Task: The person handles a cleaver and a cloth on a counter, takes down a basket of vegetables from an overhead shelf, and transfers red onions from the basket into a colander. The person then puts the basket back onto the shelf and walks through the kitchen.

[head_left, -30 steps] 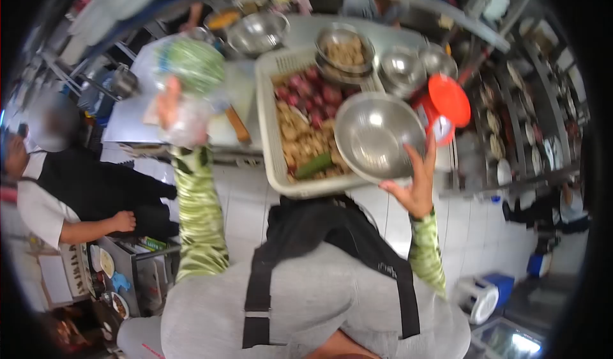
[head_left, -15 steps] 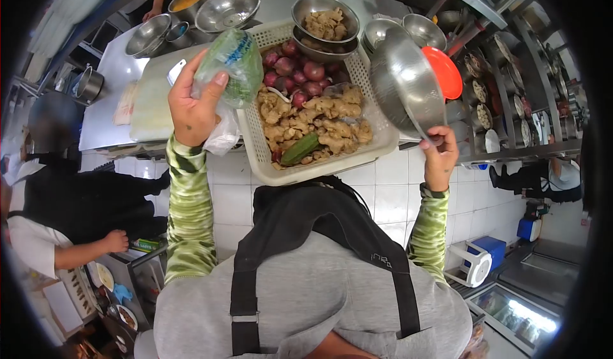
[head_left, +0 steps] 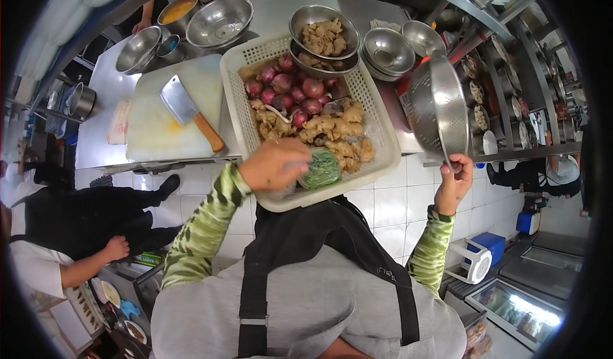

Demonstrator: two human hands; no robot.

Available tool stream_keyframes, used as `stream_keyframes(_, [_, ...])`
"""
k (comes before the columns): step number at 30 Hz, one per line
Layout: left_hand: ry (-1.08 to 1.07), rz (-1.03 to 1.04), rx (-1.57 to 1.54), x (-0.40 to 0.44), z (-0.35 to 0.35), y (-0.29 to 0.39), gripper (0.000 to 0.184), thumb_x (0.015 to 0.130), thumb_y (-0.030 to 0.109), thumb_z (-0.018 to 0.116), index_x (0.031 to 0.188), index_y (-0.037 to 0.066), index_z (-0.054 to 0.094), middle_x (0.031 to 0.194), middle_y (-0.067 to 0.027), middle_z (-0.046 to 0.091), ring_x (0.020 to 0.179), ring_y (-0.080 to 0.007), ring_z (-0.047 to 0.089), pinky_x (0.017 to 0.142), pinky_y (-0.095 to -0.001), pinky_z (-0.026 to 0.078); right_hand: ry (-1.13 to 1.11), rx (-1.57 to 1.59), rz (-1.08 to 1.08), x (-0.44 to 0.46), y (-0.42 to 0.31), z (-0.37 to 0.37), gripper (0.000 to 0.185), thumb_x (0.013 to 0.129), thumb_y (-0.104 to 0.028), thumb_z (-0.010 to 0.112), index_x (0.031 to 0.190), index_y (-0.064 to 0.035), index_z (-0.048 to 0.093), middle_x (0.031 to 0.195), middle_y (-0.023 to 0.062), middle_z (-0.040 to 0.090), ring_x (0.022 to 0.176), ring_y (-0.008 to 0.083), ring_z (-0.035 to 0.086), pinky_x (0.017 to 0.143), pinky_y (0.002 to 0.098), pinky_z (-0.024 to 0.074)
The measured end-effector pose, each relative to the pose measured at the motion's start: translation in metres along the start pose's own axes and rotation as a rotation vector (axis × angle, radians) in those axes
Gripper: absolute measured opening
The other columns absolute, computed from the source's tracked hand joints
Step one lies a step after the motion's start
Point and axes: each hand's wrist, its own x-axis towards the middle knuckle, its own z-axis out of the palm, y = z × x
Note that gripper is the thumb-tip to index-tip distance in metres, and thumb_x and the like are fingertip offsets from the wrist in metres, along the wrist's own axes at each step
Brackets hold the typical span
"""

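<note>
My left hand [head_left: 274, 165] is over the near left part of a cream plastic basket [head_left: 235, 104], beside a bag of green vegetables [head_left: 321, 169]; its fingers are blurred. The bag lies on ginger [head_left: 332, 126], with red onions [head_left: 313, 88] behind. My right hand [head_left: 453, 183] is closed on the rim of a perforated metal colander [head_left: 437, 107], held tilted on edge to the basket's right. Two stacked bowls of ginger [head_left: 324, 38] rest at the basket's far end.
A cleaver [head_left: 182, 104] with a wooden handle lies on a cutting board [head_left: 150, 139] at left. Metal bowls [head_left: 219, 21] stand behind it, and more bowls [head_left: 388, 51] at back right. A co-worker [head_left: 76, 231] is at far left. Shelves [head_left: 511, 91] line the right.
My left hand has brought the green bag down from above the board into the basket's near end. The colander in my right hand has moved right and tipped further on edge. The cleaver is now uncovered.
</note>
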Motion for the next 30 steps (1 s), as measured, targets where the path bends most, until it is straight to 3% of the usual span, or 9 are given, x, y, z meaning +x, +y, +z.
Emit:
stream_keyframes(2, [0.112,-0.124,-0.053,0.023,-0.03,-0.011,0.033,0.087,0.021,0.064,0.112,0.0,0.068,0.103,-0.0208,0.069,0.097,-0.0389,0.066,0.088,-0.0444,0.052,-0.141,-0.012,0.063,-0.003,-0.015,0.007,0.039,0.072,-0.003,0.078,0.104,-0.005,0.056,0.094,-0.0004,0.055,0.081,0.0075,0.053,0.075,0.0209,0.0426])
stream_keyframes(6, [0.183,-0.213,0.254,0.078,-0.07,-0.109,0.065,0.083,0.034,0.07,0.138,0.004,0.051,0.126,-0.023,0.06,0.116,-0.0371,0.059,0.097,-0.0445,0.048,-0.491,-0.218,0.006,0.002,-0.03,0.02,0.046,0.058,-0.01,0.088,0.094,-0.0058,0.06,0.101,0.0023,0.058,0.088,0.0137,0.057,0.077,0.0259,0.046])
stream_keyframes(12, [-0.043,-0.885,0.532,0.146,-0.043,-0.106,0.099,0.076,0.06,0.066,0.152,0.011,0.028,0.149,-0.0183,0.041,0.134,-0.0412,0.044,0.106,-0.055,0.039,-0.761,-0.457,-0.08,0.0,-0.064,0.051,0.052,0.052,-0.019,0.096,0.087,-0.0045,0.061,0.109,0.0105,0.061,0.088,0.0214,0.059,0.078,0.0326,0.0494])
stream_keyframes(15, [0.055,-0.854,0.622,0.15,-0.023,-0.121,0.091,0.077,0.062,0.063,0.148,0.01,0.037,0.143,-0.0216,0.045,0.131,-0.0435,0.045,0.105,-0.0557,0.04,-0.739,-0.481,-0.049,-0.005,-0.067,0.042,0.054,0.051,-0.022,0.097,0.087,-0.0044,0.06,0.108,0.0108,0.061,0.087,0.0227,0.059,0.077,0.0339,0.05])
stream_keyframes(20, [0.025,-0.524,0.664,0.105,-0.022,-0.154,0.06,0.083,0.054,0.065,0.118,0.006,0.066,0.129,-0.0251,0.053,0.12,-0.044,0.052,0.099,-0.0501,0.047,-0.646,-0.567,-0.063,-0.009,-0.068,0.022,0.053,0.054,-0.024,0.096,0.087,-0.004,0.06,0.108,0.0124,0.061,0.087,0.0255,0.061,0.077,0.0358,0.0509])
stream_keyframes(23, [0.021,-0.482,0.289,0.075,-0.041,-0.159,0.06,0.08,0.044,0.078,0.123,0.004,0.063,0.128,-0.0216,0.056,0.113,-0.0344,0.059,0.097,-0.0428,0.049,-0.618,-0.526,-0.123,-0.009,-0.064,0.025,0.052,0.056,-0.025,0.096,0.087,-0.0039,0.061,0.108,0.0131,0.061,0.09,0.0271,0.062,0.078,0.0367,0.0513])
stream_keyframes(24, [-0.086,-0.573,-0.07,0.079,-0.055,-0.128,0.064,0.077,0.034,0.084,0.127,0.002,0.059,0.13,-0.0182,0.058,0.108,-0.0233,0.062,0.095,-0.0372,0.05,-0.636,-0.523,-0.075,-0.008,-0.065,0.026,0.052,0.056,-0.026,0.095,0.087,-0.004,0.06,0.112,0.0135,0.061,0.092,0.0286,0.063,0.079,0.0367,0.0514])
stream_keyframes(27, [0.197,-0.339,-0.325,0.087,-0.051,-0.043,0.062,0.079,0.04,0.081,0.123,0.001,0.061,0.117,-0.0157,0.065,0.101,-0.0208,0.064,0.09,-0.0328,0.051,-0.611,-0.541,-0.12,-0.007,-0.066,0.03,0.052,0.056,-0.026,0.095,0.088,-0.0043,0.06,0.117,0.0144,0.061,0.094,0.0304,0.064,0.079,0.0376,0.0515])
stream_keyframes(30, [0.182,-0.21,-0.539,0.093,-0.046,0.022,0.051,0.084,0.039,0.077,0.115,0.001,0.066,0.102,-0.0117,0.07,0.094,-0.0151,0.065,0.084,-0.0324,0.052,-0.621,-0.526,-0.118,-0.005,-0.065,0.033,0.052,0.056,-0.026,0.095,0.088,-0.0045,0.059,0.12,0.0153,0.06,0.096,0.0319,0.063,0.081,0.0385,0.0513])
